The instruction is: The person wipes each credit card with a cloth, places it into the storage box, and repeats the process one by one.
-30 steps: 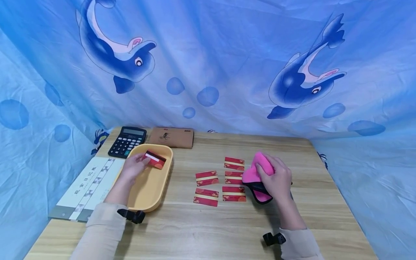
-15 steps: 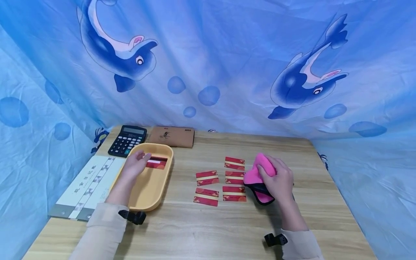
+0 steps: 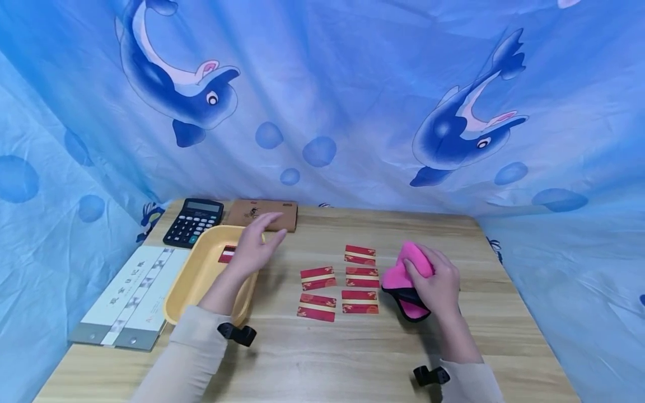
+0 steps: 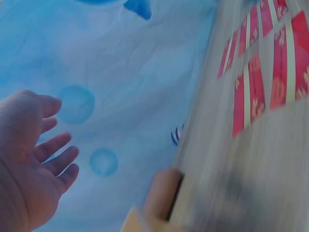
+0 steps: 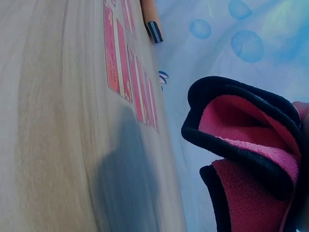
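My left hand [image 3: 252,251] hangs over the right rim of the yellow tray [image 3: 200,288], its fingers spread and holding nothing. In the left wrist view that hand [image 4: 31,164] is seen palm-on against the curtain. A red card [image 3: 226,254] with a pale stripe lies inside the tray, partly hidden by the hand. On the right, my right hand [image 3: 439,284] grips a folded pink cloth [image 3: 407,267] with black edging, just beside several red-and-gold cards [image 3: 361,277] laid on the table. The right wrist view shows the cloth's folds [image 5: 256,198] close up.
Left of the tray lie a white-and-grey ledger book [image 3: 132,296] and, behind, a black calculator [image 3: 194,223]. A brown wallet [image 3: 287,215] sits at the table's back edge. A blue dolphin-print curtain [image 3: 322,84] surrounds the wooden table [image 3: 322,364].
My left hand let go of the red card in the tray, then moved right, to the tray's right rim. The right hand, still holding the cloth, shifted only slightly away from the cards.
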The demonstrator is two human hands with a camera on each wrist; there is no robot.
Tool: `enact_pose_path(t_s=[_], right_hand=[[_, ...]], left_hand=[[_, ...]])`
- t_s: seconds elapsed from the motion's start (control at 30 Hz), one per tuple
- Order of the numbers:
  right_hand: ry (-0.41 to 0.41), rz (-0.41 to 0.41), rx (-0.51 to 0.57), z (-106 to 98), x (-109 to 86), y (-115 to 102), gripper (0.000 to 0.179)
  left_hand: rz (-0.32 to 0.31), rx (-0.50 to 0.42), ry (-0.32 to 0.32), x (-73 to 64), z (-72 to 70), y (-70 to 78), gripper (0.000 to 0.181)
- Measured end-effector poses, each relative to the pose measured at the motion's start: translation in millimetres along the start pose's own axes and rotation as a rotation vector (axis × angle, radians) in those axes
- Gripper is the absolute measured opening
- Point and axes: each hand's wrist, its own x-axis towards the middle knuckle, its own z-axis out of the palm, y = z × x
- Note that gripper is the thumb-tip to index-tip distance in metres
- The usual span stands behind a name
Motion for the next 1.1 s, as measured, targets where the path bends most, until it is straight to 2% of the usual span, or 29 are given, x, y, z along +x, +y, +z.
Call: enact_pose_path(t_s=[0.13,0.3,0.47,0.63,0.77,0.93,1.1], right_hand=[[0.016,0.009,0.0,-2.1,-3.3,3.8,0.043],[0.041,0.013,0.012,-4.2,-4.7,9.1,0.043],[0.062,-0.01,0.018,-4.9,-4.3,11.1,0.041],[0.077,-0.001,0.033,-5.2,-4.4,11.6,0.041],[0.06,0.02,0.042,-5.2,-3.4,11.4,0.042],[0.029,0.042,0.054,-5.1,-3.5,12.1,0.042],[0.017,0.057,0.06,-5.2,-4.9,13.8,0.042]], left_hand=[[0.022,-0.006,-0.074,5.7,21.7,11.7,0.044],[0.046,-0.056,-0.121,11.4,51.5,23.6,0.043],[0.041,-0.096,-0.181,14.2,83.3,27.6,0.039],[0.017,-0.107,-0.249,21.9,116.3,17.7,0.038],[-0.005,-0.134,-0.296,26.7,136.3,9.0,0.04],[-0.021,-0.108,-0.325,28.7,151.7,-1.6,0.041],[-0.068,-0.094,-0.334,33.0,163.1,-10.1,0.041]])
